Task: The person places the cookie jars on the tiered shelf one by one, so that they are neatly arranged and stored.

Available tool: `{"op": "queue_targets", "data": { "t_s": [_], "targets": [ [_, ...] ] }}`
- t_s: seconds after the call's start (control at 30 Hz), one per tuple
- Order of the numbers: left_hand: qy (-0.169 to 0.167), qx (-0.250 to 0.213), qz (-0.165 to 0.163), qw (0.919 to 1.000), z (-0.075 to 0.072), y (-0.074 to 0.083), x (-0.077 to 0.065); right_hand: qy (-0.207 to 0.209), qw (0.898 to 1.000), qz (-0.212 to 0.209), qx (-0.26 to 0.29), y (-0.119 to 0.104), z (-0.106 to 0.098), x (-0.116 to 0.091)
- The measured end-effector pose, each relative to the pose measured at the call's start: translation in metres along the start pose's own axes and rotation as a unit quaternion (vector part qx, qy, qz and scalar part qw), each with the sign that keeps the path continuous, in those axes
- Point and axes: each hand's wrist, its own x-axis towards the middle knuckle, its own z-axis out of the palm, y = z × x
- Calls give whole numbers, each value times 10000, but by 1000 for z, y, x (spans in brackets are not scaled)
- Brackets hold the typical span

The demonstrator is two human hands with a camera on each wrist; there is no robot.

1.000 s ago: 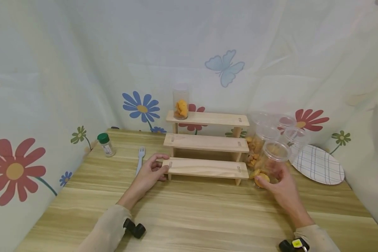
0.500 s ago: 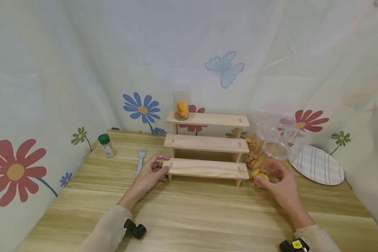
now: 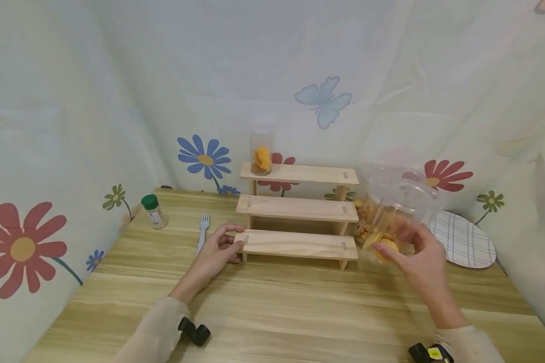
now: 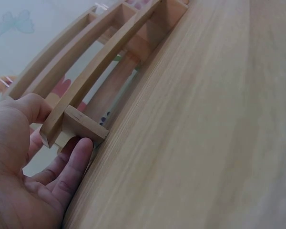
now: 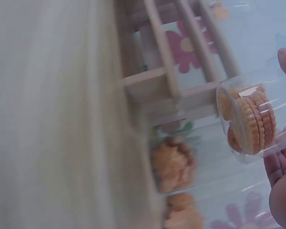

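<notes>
A three-tier wooden display rack (image 3: pixel 300 244) stands mid-table. My left hand (image 3: pixel 215 248) holds the left end of its lowest tier; in the left wrist view, fingers (image 4: pixel 76 164) bend round the end leg. My right hand (image 3: pixel 429 259) grips a clear plastic jar (image 3: pixel 381 222) of round, ridged sandwich biscuits (image 5: pixel 252 119) just right of the rack. In the right wrist view the jar's base shows above the tabletop. A similar jar (image 3: pixel 261 151) with orange snacks occupies the top tier's left end.
Several more clear jars (image 3: pixel 377 176) with snacks cluster behind my right hand. A plaid oval plate (image 3: pixel 465 242) lies at the far right. Left of the rack are a pale blue fork (image 3: pixel 203 232) and a green-capped shaker (image 3: pixel 154 212). A floral curtain (image 3: pixel 272 60) backs the table.
My right hand has raised the biscuit jar from the table and shifted slightly right and away. My left hand stays on the rack.
</notes>
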Motion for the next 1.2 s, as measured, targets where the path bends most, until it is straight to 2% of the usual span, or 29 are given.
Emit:
{"op": "queue_targets", "data": {
  "t_s": [0.13,0.33,0.57,0.7,0.87,1.2],
  "targets": [
    [10,-35,9,10000,0,0,0,-16,10000,-7,34,-16,-1,7],
    [5,-69,-6,10000,0,-2,1,-294,9994,-114,111,-35,9,29],
    [5,-49,50,10000,0,0,0,-600,9978,-152,242,-58,31,58],
    [9,-48,18,10000,0,0,0,-760,9963,-97,401,-65,44,75],
    [-2,-43,-18,10000,0,0,0,-922,9951,28,342,-72,60,95],
    [-7,-56,-7,10000,0,0,0,-934,9918,-278,825,-88,96,133]
  ]
}}
